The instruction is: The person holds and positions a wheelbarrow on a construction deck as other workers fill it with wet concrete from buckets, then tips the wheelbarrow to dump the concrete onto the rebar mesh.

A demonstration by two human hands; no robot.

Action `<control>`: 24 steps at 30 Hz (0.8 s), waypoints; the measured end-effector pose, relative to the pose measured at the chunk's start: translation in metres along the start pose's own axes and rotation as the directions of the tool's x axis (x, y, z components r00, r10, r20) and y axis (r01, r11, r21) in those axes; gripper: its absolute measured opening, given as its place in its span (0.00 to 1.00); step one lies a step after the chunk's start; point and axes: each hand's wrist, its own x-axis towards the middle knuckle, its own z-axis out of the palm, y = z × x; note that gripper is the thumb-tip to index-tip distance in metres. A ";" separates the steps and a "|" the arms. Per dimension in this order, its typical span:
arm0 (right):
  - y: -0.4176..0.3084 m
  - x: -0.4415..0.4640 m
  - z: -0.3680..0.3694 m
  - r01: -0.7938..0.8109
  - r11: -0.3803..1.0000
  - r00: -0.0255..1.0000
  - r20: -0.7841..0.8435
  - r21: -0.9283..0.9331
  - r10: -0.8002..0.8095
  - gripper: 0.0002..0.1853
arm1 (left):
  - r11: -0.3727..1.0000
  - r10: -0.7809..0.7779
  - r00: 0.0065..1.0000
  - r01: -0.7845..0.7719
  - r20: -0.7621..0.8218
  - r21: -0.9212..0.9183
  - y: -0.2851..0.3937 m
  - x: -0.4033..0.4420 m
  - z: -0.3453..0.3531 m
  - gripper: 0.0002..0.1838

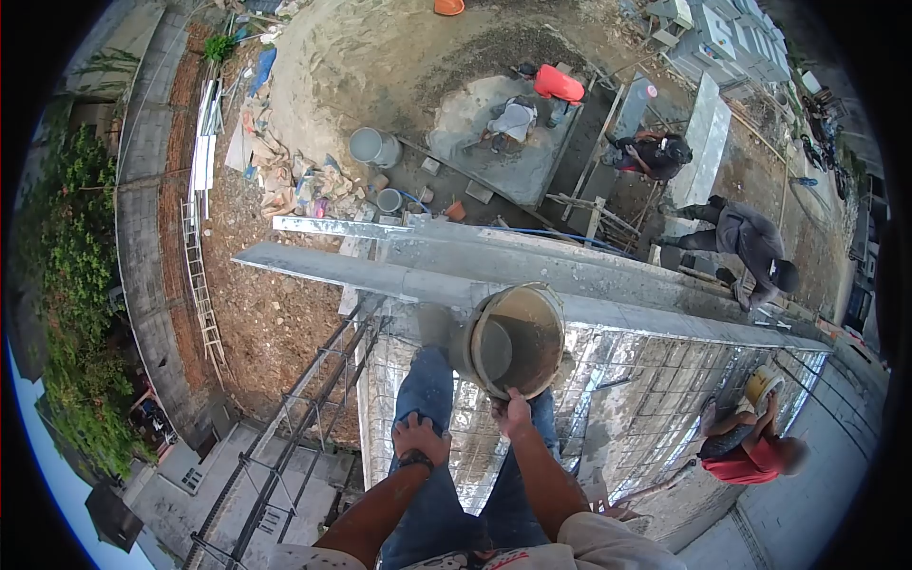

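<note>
My right hand [513, 415] grips the near rim of a cement-smeared bucket [537, 328]. The bucket tilts toward me and its grey inside shows; it looks empty of mortar apart from residue. On my left knee, over the jeans [425, 385], my left hand [421, 440] lies flat with its fingers apart and a dark band at the wrist. Beyond the bucket runs a long grey board [370, 274] along a concrete ledge. My feet are partly hidden by the bucket.
A rebar mesh deck [627, 380] spreads to the right, where a person in red [750, 456] holds a yellowish bucket [763, 385]. Rebar columns [313, 399] rise at left. Far below, several people work around wet concrete [465, 119], near a large bucket [375, 147]. A ladder [198, 285] lies left.
</note>
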 end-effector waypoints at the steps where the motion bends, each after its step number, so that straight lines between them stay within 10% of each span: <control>1: 0.000 0.000 0.000 0.000 1.000 1.000 -0.001 0.004 0.000 0.12 | 1.000 0.002 1.000 -0.002 -0.001 0.004 0.000 0.000 0.001 0.35; 24: -0.017 0.001 0.024 0.073 0.996 0.990 0.121 0.043 -0.078 0.12 | 0.999 -0.004 1.000 0.004 0.013 -0.033 -0.003 0.001 -0.003 0.35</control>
